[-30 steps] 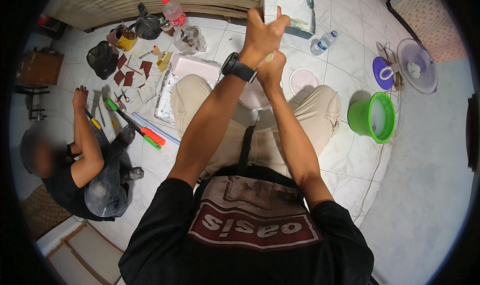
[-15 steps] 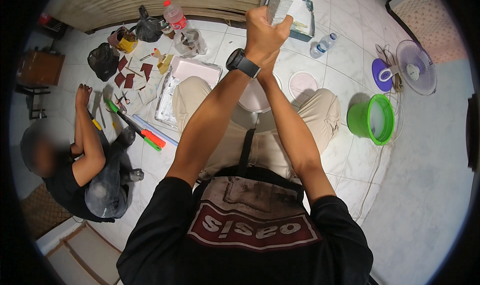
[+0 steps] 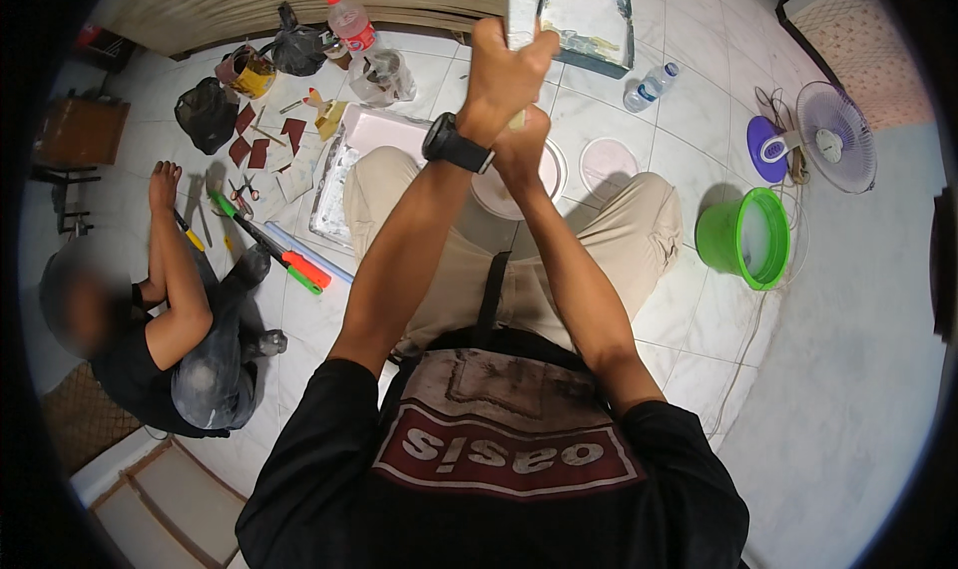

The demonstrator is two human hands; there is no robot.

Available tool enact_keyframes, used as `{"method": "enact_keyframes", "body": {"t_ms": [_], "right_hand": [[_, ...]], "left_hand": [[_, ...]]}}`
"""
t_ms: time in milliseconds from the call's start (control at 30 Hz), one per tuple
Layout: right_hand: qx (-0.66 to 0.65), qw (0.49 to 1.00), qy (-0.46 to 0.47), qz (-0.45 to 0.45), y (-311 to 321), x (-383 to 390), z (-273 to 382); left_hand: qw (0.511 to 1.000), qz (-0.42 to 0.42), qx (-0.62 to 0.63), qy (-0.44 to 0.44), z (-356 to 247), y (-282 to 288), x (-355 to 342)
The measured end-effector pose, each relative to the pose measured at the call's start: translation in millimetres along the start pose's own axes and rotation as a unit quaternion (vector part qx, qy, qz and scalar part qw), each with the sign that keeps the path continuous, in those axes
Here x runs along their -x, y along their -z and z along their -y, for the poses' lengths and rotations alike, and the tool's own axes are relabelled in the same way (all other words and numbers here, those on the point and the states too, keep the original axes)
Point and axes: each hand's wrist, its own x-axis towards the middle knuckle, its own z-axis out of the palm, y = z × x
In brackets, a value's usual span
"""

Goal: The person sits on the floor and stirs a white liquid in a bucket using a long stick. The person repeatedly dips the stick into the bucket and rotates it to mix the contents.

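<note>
A white, paint-speckled pole [image 3: 522, 10] runs out of view at the top. My left hand [image 3: 504, 70], with a black watch on its wrist, is closed around it. Just below and nearer, my right hand [image 3: 522, 145] is closed on its lower part, whose pale end shows between the two hands. Underneath them is a round tub of pale pink paint [image 3: 552, 175], partly covered by my hands and forearms. A round pink-coated lid [image 3: 608, 160] lies to its right. On the left, a paint tray [image 3: 384, 133] holds pale pink paint, partly behind my knee.
A dark tray with white paint [image 3: 589, 60] and a water bottle [image 3: 651, 87] are ahead. A green bucket [image 3: 743, 238] and purple fan [image 3: 833, 135] stand right. Left, a person [image 3: 185, 319] sits beside long-handled tools [image 3: 269, 245], scissors [image 3: 243, 188] and red sandpaper pieces [image 3: 239, 150].
Both my hands have shifted left with the pole, which now stands straighter in view. More of the dark tray and the paint tub shows. The seated person has barely moved.
</note>
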Motion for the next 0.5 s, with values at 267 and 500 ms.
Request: {"method": "enact_keyframes", "body": {"t_ms": [267, 500], "right_hand": [[-0.092, 0.989, 0.108, 0.032, -11.2, -22.8, -0.6], [0.127, 0.982, 0.134, -0.033, 28.5, -28.6, 5.1]], "left_hand": [[0.984, -0.041, -0.069, -0.157, 3.4, 6.3, -2.1], [0.987, 0.012, -0.002, -0.158, 11.7, -23.0, 8.1]]}}
